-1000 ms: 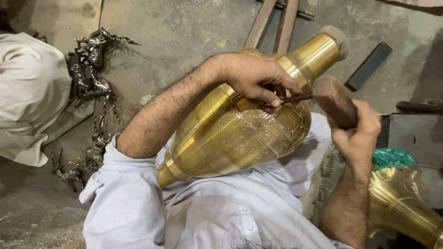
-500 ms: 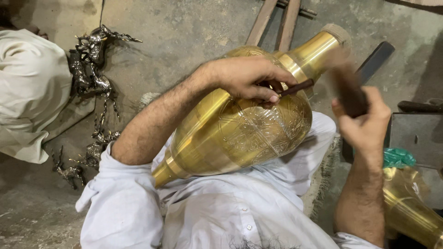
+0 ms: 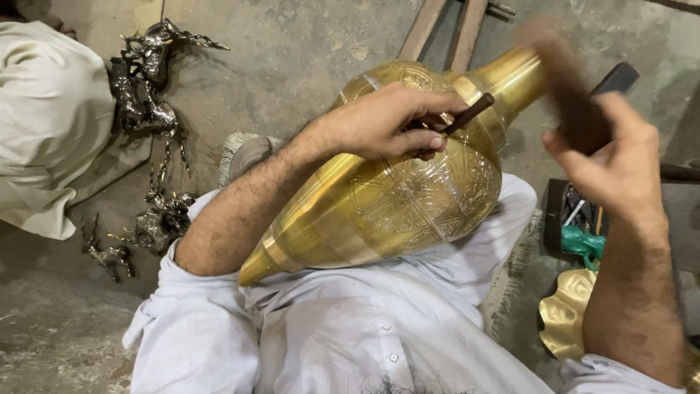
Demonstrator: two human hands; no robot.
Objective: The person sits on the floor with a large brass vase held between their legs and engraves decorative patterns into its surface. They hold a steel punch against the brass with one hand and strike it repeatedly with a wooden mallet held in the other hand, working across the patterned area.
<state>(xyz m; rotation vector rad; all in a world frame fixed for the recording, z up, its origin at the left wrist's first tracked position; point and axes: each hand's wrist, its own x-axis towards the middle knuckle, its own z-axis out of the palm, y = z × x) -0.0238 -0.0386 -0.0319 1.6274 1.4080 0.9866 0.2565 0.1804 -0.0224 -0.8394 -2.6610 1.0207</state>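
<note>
1. My left hand (image 3: 383, 124) rests on top of the brass vase (image 3: 394, 190). Its fingers are closed around a thin dark chisel (image 3: 467, 114). The chisel tip seems to touch the vase near its shoulder, but the fingers hide the tip, so I cannot be sure.
2. My right hand (image 3: 616, 164) is up in the air, to the right of the vase and apart from it. It grips a dark wooden mallet (image 3: 565, 87), which is blurry.
3. The chisel's free end points up and right, toward the mallet. The left hand is the nearer one to the vase.
4. The vase lies tilted across my lap. Its long axis runs from the narrow foot at lower left to the neck at upper right.
5. The vase is shiny gold, with plain bands and fine carved flower patterns on its round belly.
6. Farther out, small dark metal horse figures (image 3: 146, 80) lie on the grey floor (image 3: 292, 66) to the left.
</note>
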